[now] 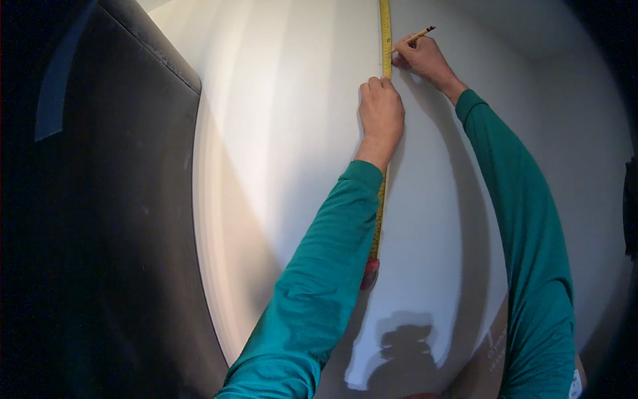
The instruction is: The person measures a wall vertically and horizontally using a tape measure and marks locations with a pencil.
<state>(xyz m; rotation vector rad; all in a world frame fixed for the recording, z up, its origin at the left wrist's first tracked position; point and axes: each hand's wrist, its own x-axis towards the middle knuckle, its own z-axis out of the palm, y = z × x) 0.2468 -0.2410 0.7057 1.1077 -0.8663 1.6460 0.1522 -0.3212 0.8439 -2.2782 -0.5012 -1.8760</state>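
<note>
The left hand [383, 110] and the right hand [422, 58] are apart, both raised high against the wall: the left is curled with its fingers on the yellow blade of a tape measure [386, 40], and the right, a little higher, is closed around a pencil [415, 36]. Nearest are the green sleeves [299, 286], rising from the lower edge of the view, with a brown cardboard box [488, 359] beyond the right one. The red case [371, 274] of the tape measure hangs below the left wrist, partly covered by the left sleeve; its blade runs upward behind that wrist, past the fingers and out at the top, so its upper end cannot be seen. The pencil's point is just beside the blade's right edge; whether it touches blade or wall I cannot tell. Behind all this is the pale wall [299, 100], its left edge meeting a large dark panel [100, 199] and its right side running to a shaded corner. The likeliest trouble, I judge, is the blade tilting or slipping, since the left fingers are the only visible hold on it and the case's weight could pull it down or sideways. A pencil pushed against the blade's edge could nudge it too, and the arms' shadows could make a fine line hard to read.
</note>
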